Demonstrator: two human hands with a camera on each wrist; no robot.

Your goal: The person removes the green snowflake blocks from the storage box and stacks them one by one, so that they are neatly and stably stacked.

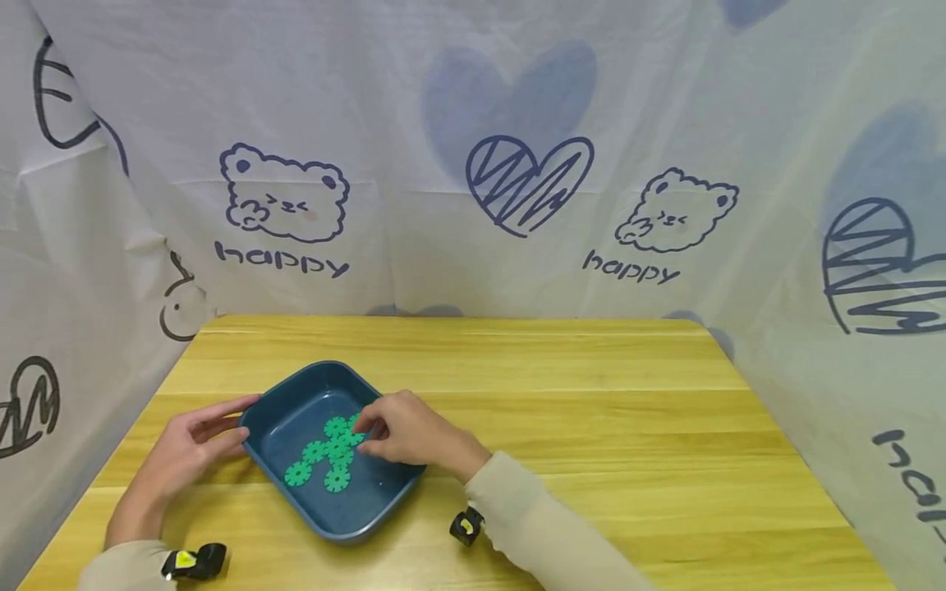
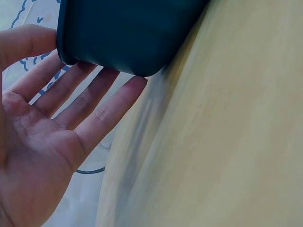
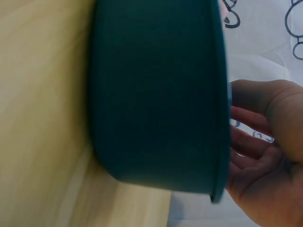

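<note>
A dark blue rounded-square bin (image 1: 284,419) stands on the table at the left of the head view. Inside it lie several green notched discs (image 1: 337,479), some overlapping. My left hand (image 1: 181,451) touches the bin's left corner from outside, thumb at the rim. In the left wrist view the fingers (image 2: 102,111) reach out nearly straight, tips against the wall. Over the right rim comes my right hand (image 1: 410,431), thumb and forefinger bent down at the rightmost discs. Whether they pinch one is unclear; in the right wrist view the bin wall (image 3: 156,104) hides the fingertips.
The wooden table (image 1: 591,427) extends to the right of the bin. White cloth (image 1: 414,246) with printed bears and hearts hangs behind and on both sides. Each wrist carries a black strap device (image 1: 467,525).
</note>
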